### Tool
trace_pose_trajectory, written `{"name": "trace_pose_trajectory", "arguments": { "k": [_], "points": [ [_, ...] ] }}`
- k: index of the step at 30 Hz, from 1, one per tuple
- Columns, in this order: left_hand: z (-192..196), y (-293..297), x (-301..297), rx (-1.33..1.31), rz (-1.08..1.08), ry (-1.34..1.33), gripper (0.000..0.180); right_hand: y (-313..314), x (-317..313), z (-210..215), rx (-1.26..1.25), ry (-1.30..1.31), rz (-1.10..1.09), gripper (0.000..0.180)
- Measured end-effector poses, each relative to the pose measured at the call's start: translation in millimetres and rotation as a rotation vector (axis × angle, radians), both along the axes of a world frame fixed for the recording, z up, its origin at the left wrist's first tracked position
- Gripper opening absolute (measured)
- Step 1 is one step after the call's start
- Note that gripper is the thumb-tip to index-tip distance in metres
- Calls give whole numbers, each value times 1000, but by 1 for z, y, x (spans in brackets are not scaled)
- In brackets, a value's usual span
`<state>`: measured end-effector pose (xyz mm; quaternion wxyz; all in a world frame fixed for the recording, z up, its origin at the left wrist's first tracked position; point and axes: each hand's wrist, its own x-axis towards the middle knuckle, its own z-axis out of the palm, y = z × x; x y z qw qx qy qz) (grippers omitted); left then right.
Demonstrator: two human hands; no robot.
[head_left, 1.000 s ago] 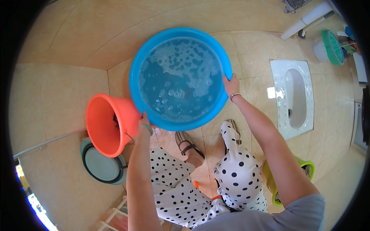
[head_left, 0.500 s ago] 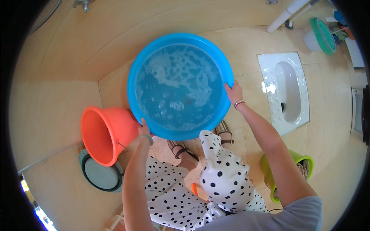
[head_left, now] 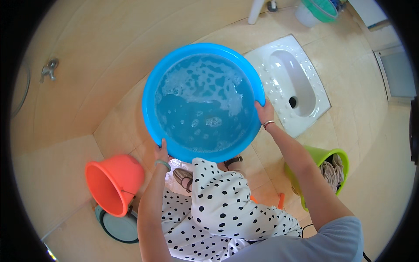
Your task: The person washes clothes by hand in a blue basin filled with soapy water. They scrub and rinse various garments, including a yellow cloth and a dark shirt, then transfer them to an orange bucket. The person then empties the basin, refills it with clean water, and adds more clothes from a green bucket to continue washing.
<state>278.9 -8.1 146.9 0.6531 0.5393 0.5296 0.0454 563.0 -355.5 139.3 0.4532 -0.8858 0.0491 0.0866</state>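
A large round blue basin [head_left: 149,111] is held in front of me, over my feet. Cloudy bluish water [head_left: 187,109] fills much of it, with patches of white foam and bubbles on top. My left hand [head_left: 162,153] grips the rim at the near left, its thumb over the edge and its other fingers mostly hidden under it. At the right side, my right hand [head_left: 265,113] is closed round the rim in the same way. The basin's right edge overlaps the near view of a white squat toilet [head_left: 313,72] set in the floor.
To the left stand an orange-red bucket [head_left: 133,172] and a grey-green basin [head_left: 118,225]. A lime green bucket [head_left: 345,159] holding cloth [head_left: 332,172] is at the right. Farther off are a lined bin [head_left: 307,16], a white pipe [head_left: 255,11] and a wall tap [head_left: 49,70].
My view and body have turned to the right with the basin in both hands. The basin now overlaps the squat toilet's edge and is farther from the red bucket. My feet have shifted.
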Motion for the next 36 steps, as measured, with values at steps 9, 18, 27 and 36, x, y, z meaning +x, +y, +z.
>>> {"name": "trace_pose_trajectory", "arguments": {
  "k": [9, 18, 27, 36],
  "points": [
    [39, -35, 84, 29, -194, 113, 46, -71, 11, -8, -74, 29, -245, 41],
    [79, -80, 134, -57, -301, 66, 48, -126, 12, -8, -33, 56, -360, 43],
    [62, -102, 151, -54, -404, -45, 35, -172, -4, -10, -36, 116, -445, 47],
    [81, -121, 154, -85, -451, 2, 41, -189, 1, -12, -16, 121, -463, 42]
  ]
}}
